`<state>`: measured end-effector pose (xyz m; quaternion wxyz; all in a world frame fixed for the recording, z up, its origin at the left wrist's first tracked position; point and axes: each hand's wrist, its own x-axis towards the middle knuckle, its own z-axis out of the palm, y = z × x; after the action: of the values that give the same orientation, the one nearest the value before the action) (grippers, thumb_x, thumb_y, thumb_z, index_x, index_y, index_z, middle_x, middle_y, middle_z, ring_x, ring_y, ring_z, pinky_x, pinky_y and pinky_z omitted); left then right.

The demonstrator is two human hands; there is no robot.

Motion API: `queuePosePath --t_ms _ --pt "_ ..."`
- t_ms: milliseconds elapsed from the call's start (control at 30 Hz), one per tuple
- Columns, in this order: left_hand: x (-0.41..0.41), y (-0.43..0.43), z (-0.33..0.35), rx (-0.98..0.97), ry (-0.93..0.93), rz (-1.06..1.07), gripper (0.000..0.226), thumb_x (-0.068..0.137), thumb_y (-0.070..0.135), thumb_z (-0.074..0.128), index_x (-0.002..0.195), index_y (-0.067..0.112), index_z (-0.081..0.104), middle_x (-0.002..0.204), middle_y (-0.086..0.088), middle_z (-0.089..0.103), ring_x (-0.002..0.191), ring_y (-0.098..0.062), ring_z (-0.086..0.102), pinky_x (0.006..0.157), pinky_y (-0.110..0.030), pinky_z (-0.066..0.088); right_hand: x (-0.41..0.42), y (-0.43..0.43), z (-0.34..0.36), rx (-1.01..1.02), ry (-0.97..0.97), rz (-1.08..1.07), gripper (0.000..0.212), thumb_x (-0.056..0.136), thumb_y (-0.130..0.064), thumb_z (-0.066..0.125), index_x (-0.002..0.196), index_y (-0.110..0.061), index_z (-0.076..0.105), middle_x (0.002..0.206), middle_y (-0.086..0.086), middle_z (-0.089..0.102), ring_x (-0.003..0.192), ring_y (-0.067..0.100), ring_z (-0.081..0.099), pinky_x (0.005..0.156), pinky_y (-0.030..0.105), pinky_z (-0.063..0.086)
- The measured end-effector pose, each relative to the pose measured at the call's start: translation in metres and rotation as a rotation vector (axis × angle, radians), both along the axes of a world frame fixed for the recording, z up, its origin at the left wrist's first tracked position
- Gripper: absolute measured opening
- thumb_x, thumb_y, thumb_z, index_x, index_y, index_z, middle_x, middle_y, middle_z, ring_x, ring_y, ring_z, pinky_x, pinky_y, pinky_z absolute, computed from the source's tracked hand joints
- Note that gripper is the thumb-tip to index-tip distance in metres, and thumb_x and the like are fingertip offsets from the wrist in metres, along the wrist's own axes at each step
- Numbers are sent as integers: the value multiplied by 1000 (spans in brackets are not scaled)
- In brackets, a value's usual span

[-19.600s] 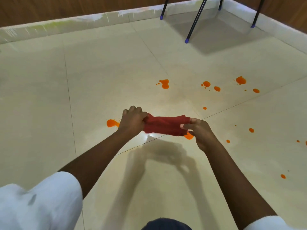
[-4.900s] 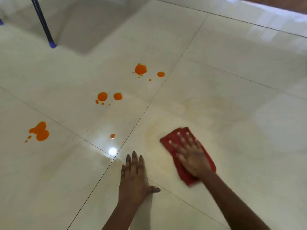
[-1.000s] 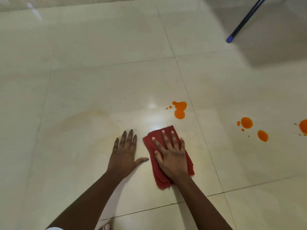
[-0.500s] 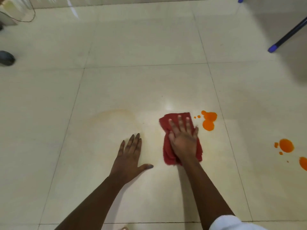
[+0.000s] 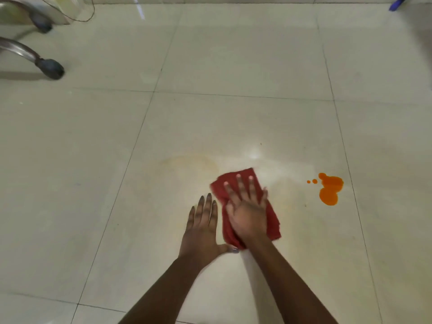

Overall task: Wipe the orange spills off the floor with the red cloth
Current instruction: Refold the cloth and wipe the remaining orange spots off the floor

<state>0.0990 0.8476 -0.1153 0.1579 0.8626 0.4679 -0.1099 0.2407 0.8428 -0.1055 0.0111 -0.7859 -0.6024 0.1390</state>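
Right hand point(image 5: 247, 213), flat on the red cloth point(image 5: 273, 224), has slid it from the orange spill point(image 5: 329, 190) to the spread left hand point(image 5: 201, 228).

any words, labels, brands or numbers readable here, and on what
None can be read. The red cloth, the floor tiles, the orange spill and the chair caster bear no print; the pale object at the top left is too blurred to tell.
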Motion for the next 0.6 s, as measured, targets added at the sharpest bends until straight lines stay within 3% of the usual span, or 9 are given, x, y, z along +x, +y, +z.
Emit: queuePosePath --t_ms 67,200,333,467,533,600 --pt "1 0 1 -6 14 -7 121 51 89 11 135 14 -31 145 -6 -38 132 -23 -38 110 -37 -21 1 24 0 -13 -9 127 56 91 -46 5 147 -38 10 158 -2 -2 144 28 -10 111 57 -10" --pt "3 1 6 -35 43 -8 124 61 88 28 142 8 -24 145 -9 -38 135 -25 -35 114 -41 -16 25 72 2 -62 -2 -108 52 98 -44 19 148 -35 4 158 2 -7 143 29 -14 110 59 -9" --pt "5 0 9 -58 40 9 123 62 88 26 144 9 -21 141 -6 -40 131 -25 -39 117 -46 -8 4 49 1 -50 2 140 52 98 -42 20 147 -35 6 158 0 -6 143 27 -13 111 55 -10" --pt "-7 3 16 -79 -5 14 122 70 81 43 143 9 -23 142 -4 -39 135 -20 -34 115 -37 -15 19 71 2 -97 22 -15 52 98 -42 18 147 -35 1 158 1 -10 143 27 -15 112 55 -9" --pt "-20 10 16 -80 -11 23 127 61 87 36 141 9 -25 143 -4 -38 136 -19 -33 117 -39 -10 7 45 -1 -55 30 77 52 98 -40 20 148 -34 6 158 2 -4 143 29 -11 111 53 -8" --pt "-27 15 16 -91 -10 14 131 50 90 27 137 9 -28 144 -4 -37 136 -18 -32 118 -40 -7 -2 -8 -3 18 26 182 52 93 -37 25 145 -33 24 156 4 17 144 31 7 113 52 2"
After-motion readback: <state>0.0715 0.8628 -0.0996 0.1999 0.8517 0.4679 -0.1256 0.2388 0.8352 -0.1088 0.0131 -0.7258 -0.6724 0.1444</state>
